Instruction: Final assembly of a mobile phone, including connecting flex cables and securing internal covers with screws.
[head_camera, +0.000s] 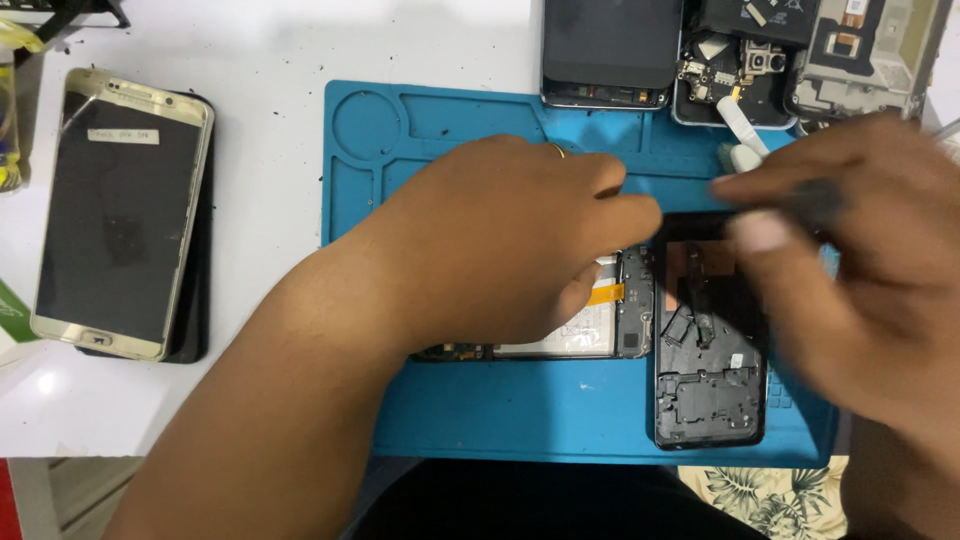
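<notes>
An opened phone (590, 325) lies flat on the blue repair mat (560, 410), its white battery and an orange flex strip showing. My left hand (500, 245) rests on top of it, fingers curled, covering most of it. To the right lies a black back cover (710, 370) with its inner side up. My right hand (860, 250) is blurred above the cover's top end and pinches a thin dark tool (800, 197) between thumb and fingers.
A gold-framed phone (120, 215) lies on another dark phone at the left of the white table. Three more opened phones (740, 55) sit along the mat's far edge, with a white plastic piece (740, 140) beside them. A leaf-patterned cloth (770, 495) shows below the mat.
</notes>
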